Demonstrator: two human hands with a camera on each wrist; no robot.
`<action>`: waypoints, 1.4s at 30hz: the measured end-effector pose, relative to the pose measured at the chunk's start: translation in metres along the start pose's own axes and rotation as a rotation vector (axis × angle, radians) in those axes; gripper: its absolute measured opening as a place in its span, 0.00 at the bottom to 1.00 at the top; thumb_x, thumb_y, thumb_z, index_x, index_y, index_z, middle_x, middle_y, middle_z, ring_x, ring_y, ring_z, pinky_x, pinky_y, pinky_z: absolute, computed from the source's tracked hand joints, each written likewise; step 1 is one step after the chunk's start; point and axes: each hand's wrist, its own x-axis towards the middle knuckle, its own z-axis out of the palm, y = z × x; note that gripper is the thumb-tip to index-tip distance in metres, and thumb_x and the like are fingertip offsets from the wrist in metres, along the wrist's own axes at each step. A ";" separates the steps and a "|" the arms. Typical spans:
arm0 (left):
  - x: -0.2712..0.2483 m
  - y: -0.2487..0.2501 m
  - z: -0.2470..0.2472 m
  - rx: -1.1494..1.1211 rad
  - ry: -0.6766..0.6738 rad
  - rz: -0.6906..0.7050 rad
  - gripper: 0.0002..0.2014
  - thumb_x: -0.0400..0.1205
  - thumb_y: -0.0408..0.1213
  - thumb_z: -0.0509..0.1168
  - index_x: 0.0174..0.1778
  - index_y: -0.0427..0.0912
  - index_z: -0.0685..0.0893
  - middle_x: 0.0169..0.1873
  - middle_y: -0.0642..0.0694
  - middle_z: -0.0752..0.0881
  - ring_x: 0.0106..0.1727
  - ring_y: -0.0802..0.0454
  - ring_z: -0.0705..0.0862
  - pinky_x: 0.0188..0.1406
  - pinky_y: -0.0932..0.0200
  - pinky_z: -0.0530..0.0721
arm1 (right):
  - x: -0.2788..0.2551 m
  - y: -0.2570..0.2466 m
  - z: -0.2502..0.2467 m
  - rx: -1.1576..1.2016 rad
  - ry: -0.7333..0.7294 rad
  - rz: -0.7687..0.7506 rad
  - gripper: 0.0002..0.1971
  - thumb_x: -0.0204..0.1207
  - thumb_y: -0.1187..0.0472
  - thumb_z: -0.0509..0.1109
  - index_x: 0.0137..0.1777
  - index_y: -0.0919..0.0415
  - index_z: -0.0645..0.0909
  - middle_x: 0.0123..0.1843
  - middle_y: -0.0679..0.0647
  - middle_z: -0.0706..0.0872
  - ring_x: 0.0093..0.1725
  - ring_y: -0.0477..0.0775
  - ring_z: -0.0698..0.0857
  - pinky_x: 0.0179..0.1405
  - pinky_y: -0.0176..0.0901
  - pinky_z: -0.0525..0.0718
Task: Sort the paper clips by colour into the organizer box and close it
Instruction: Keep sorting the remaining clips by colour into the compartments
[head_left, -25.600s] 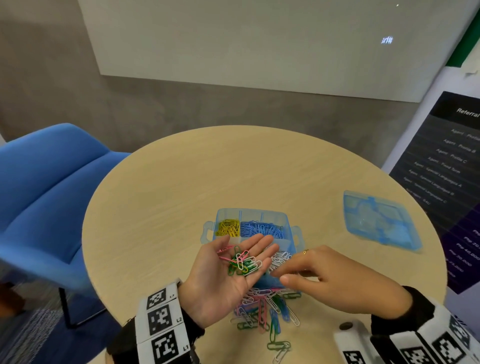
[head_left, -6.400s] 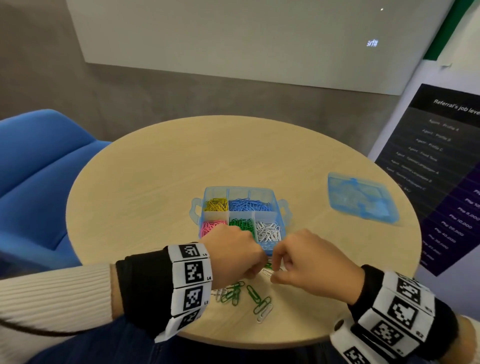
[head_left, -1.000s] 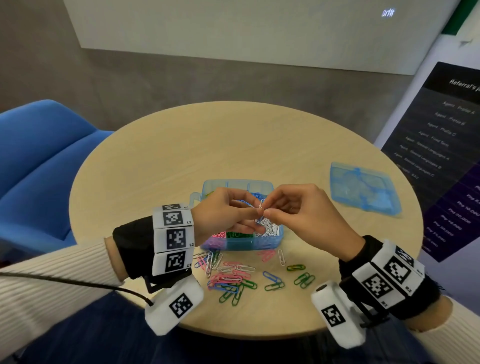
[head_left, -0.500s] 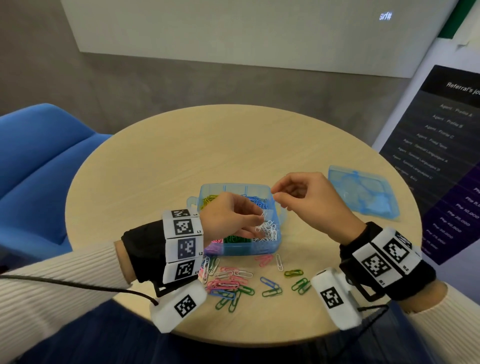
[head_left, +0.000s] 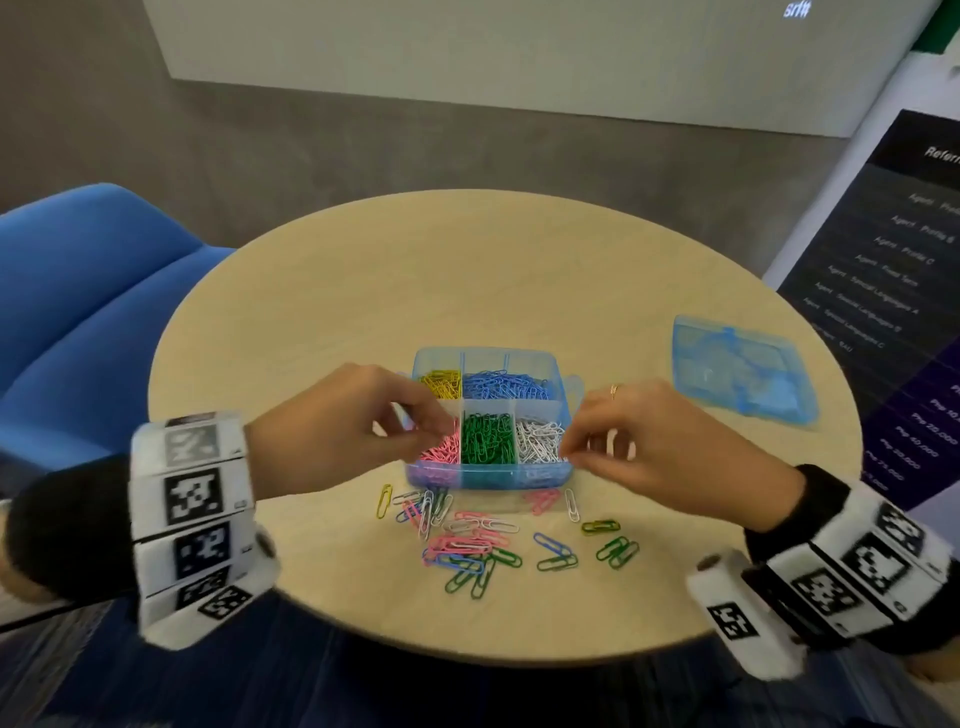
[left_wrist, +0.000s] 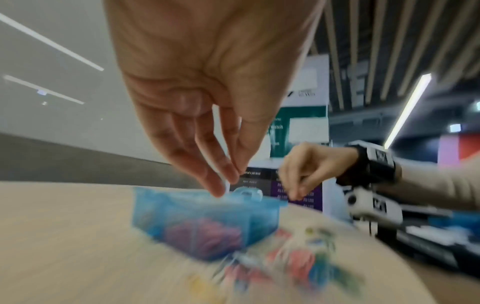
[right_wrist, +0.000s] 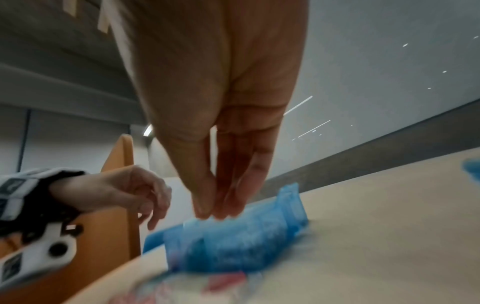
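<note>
Compartments of the organizer box (head_left: 491, 475) hold sorted colours, but loose paper clips (head_left: 483, 540) remain on the counter (head_left: 311, 312), the lid (head_left: 743, 374) lies apart, and whether the pinched fingertips of the left hand (head_left: 332, 436) and right hand (head_left: 660, 447) hold clips I cannot tell.

The round table (head_left: 322, 332) has a pale wood-look top, matt, with fine grain. The organizer box (head_left: 491, 475) is of translucent blue plastic, smooth and a little glossy; its lid (head_left: 743, 371) is of the same plastic. The paper clips (head_left: 478, 545) look like wire with a smooth coloured coating. The chair (head_left: 88, 291) is covered in blue cloth, matt. The wrist bands (head_left: 187, 514) look like black cloth with white printed marker tiles. The sleeve (left_wrist: 441, 185) is of a cream fabric.
</note>
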 end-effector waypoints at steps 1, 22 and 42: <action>-0.007 -0.005 -0.003 0.113 0.000 0.034 0.09 0.81 0.36 0.70 0.50 0.57 0.89 0.44 0.62 0.89 0.40 0.62 0.86 0.36 0.75 0.79 | -0.007 0.001 0.002 -0.007 -0.103 -0.017 0.06 0.75 0.64 0.76 0.46 0.52 0.91 0.39 0.42 0.87 0.37 0.38 0.82 0.39 0.23 0.75; -0.007 -0.020 0.042 0.888 -0.103 0.537 0.13 0.64 0.42 0.82 0.31 0.54 0.82 0.32 0.58 0.82 0.31 0.54 0.83 0.14 0.63 0.70 | -0.020 0.007 0.020 -0.306 -0.398 0.134 0.04 0.79 0.57 0.68 0.44 0.45 0.78 0.40 0.37 0.74 0.42 0.40 0.74 0.38 0.36 0.70; 0.064 0.022 0.031 0.098 0.068 0.070 0.10 0.82 0.36 0.69 0.57 0.49 0.89 0.45 0.51 0.91 0.44 0.57 0.88 0.46 0.65 0.84 | -0.007 0.007 -0.002 0.215 0.096 0.283 0.01 0.76 0.57 0.74 0.45 0.49 0.85 0.39 0.41 0.88 0.42 0.44 0.86 0.37 0.43 0.87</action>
